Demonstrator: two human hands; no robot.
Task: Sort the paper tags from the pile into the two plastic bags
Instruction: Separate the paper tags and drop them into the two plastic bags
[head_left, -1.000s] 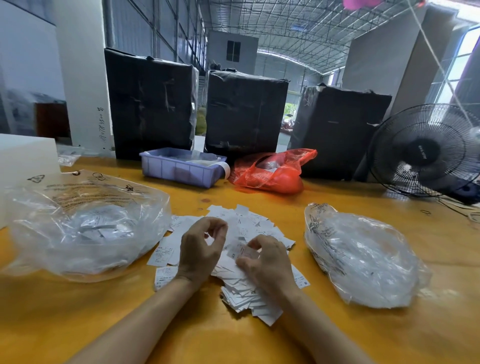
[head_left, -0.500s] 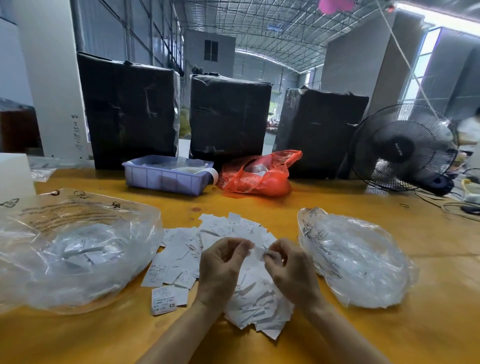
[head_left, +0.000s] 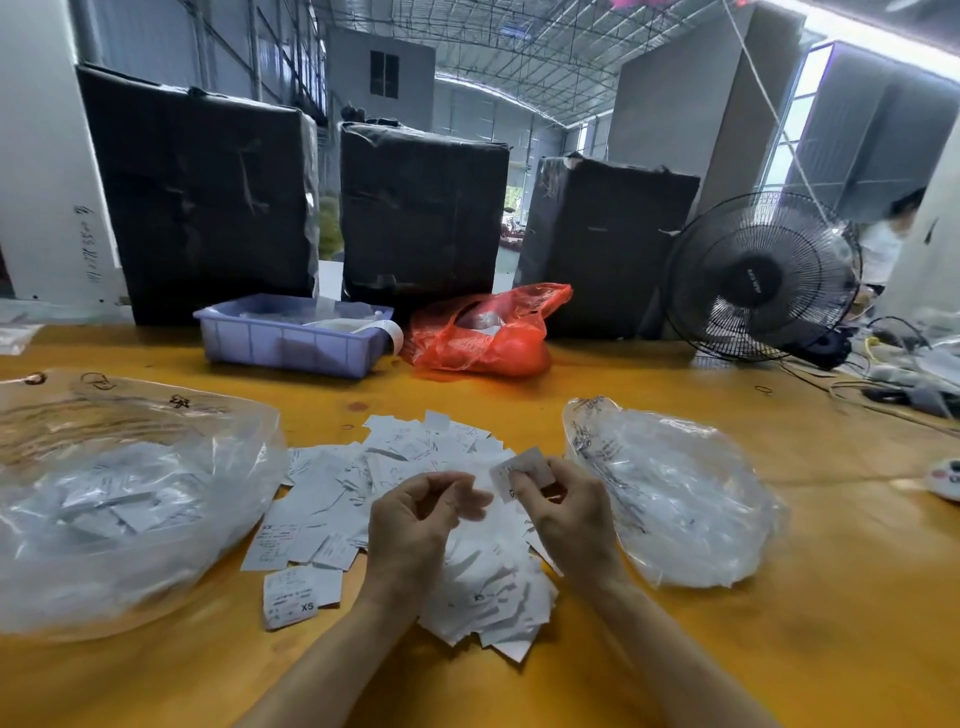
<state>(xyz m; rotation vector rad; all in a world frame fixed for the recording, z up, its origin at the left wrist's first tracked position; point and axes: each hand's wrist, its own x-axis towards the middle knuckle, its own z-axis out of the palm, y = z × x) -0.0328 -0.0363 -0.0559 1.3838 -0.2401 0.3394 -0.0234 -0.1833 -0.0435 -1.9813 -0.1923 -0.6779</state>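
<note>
Above the pile of tags (head_left: 395, 499), both hands raised.
Right hand (head_left: 566, 514) pinches one tag (head_left: 524, 470); left hand (head_left: 415, 525) is loosely curled, holding nothing.

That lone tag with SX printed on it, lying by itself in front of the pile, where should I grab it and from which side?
Probably by its near-left corner, coming in from the left hand's side. The SX tag lies flat on the table, so a pinch from above finds nothing to grip; better to slide a fingertip under that free edge. Its far-right side tucks against another tag, while bare table surrounds the near-left.
</note>
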